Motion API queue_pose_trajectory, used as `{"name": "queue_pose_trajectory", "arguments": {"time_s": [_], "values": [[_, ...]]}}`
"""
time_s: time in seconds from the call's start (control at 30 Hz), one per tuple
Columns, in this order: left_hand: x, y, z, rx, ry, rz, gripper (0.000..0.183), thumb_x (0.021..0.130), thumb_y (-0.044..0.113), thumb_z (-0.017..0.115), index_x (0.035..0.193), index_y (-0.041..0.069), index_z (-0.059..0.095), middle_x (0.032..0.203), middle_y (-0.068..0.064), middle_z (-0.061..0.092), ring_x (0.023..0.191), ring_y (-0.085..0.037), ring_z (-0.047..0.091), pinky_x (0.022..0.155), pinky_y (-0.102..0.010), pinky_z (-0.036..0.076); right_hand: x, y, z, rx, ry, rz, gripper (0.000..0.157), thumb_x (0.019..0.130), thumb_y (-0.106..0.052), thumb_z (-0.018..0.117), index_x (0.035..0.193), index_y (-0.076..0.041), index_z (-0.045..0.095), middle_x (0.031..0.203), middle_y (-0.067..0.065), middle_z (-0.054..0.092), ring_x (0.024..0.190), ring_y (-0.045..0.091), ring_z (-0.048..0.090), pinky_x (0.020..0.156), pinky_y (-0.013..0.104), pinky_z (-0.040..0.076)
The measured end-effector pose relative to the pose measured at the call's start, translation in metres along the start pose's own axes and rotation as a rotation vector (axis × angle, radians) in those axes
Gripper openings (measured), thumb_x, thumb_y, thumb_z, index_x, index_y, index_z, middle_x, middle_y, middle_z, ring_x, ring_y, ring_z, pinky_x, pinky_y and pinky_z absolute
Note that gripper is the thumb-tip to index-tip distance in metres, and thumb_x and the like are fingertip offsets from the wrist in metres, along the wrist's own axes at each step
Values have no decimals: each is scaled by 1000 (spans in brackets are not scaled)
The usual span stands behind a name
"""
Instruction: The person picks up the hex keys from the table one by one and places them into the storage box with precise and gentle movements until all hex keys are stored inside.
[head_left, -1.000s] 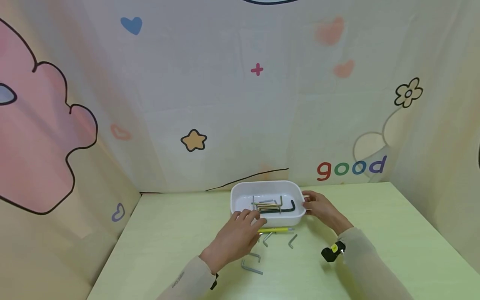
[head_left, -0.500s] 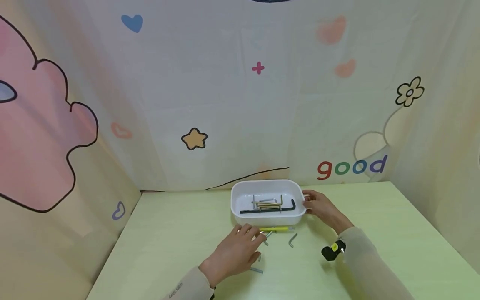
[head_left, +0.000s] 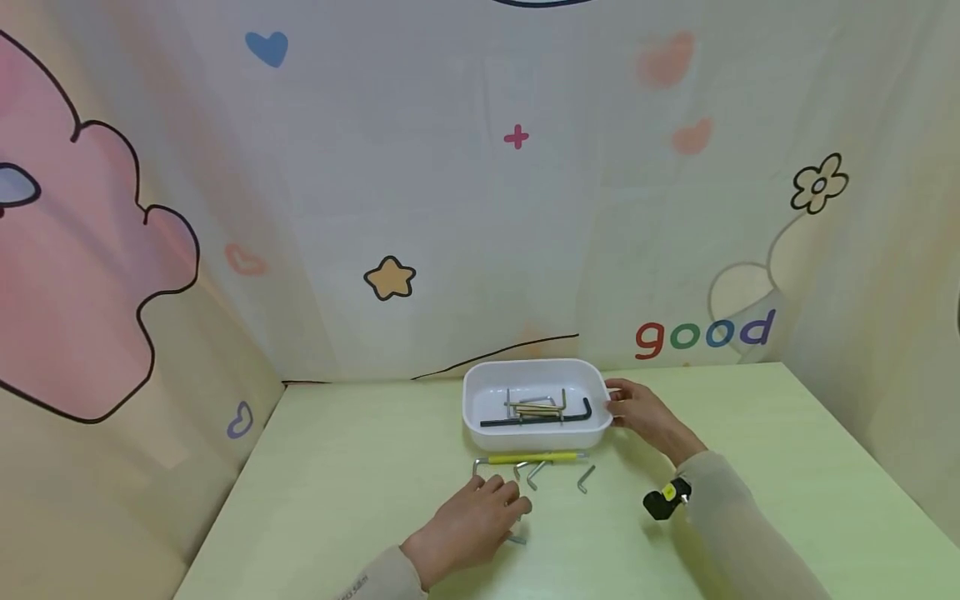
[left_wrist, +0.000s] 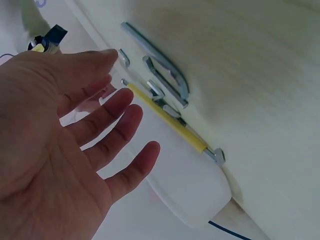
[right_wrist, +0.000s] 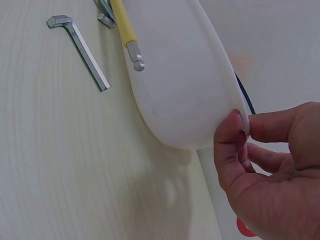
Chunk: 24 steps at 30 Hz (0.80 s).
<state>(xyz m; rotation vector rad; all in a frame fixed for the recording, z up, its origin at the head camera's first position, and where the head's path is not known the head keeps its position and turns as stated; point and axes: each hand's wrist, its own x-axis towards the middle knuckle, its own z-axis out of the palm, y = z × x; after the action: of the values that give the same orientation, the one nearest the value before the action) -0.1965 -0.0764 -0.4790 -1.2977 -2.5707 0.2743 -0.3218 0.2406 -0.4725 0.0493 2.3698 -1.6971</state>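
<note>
My right hand [head_left: 651, 421] pinches the right rim of the white plastic tub [head_left: 536, 439], thumb and fingers on either side of its edge in the right wrist view. Inside the tub lie a black hex key [head_left: 498, 422] and several gold and silver ones. My left hand [head_left: 468, 525] hovers low over the table, fingers loosely bent and holding nothing. It partly hides two silver hex keys, clearer in the left wrist view as a larger hex key [left_wrist: 152, 51] and a smaller hex key [left_wrist: 164, 81]. A yellow-sleeved hex key [head_left: 532, 457] lies along the tub's front.
Small silver hex keys [head_left: 536, 475] lie just in front of the yellow-sleeved one. Another single hex key [head_left: 587, 479] lies to their right. Behind the pale wooden table [head_left: 360, 450] hangs a printed curtain [head_left: 450, 208], close to the tub's back.
My left hand has drawn back from the tub's front edge toward me, uncovering the yellow-sleeved hex key and covering the nearer silver ones. My right hand and the tub stay in place.
</note>
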Motion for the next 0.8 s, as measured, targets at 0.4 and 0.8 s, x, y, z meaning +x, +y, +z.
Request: {"name": "queue_pose_trajectory", "arguments": {"time_s": [0.4, 0.8], "values": [[-1, 4, 8, -7, -121, 12, 28, 86, 17, 72, 110, 29, 64, 100, 12, 61, 92, -7, 55, 75, -21, 42, -1, 1, 2, 0, 7, -1, 52, 98, -3, 49, 147, 1, 35, 121, 17, 44, 102, 24, 51, 84, 27, 53], [3, 4, 11, -40, -135, 4, 26, 87, 15, 69, 108, 30, 64, 98, 11, 64, 89, -7, 59, 75, -23, 45, -4, -2, 2, -10, 2, 2, 52, 99, -4, 50, 148, 0, 34, 127, 21, 44, 106, 27, 52, 90, 31, 54]]}}
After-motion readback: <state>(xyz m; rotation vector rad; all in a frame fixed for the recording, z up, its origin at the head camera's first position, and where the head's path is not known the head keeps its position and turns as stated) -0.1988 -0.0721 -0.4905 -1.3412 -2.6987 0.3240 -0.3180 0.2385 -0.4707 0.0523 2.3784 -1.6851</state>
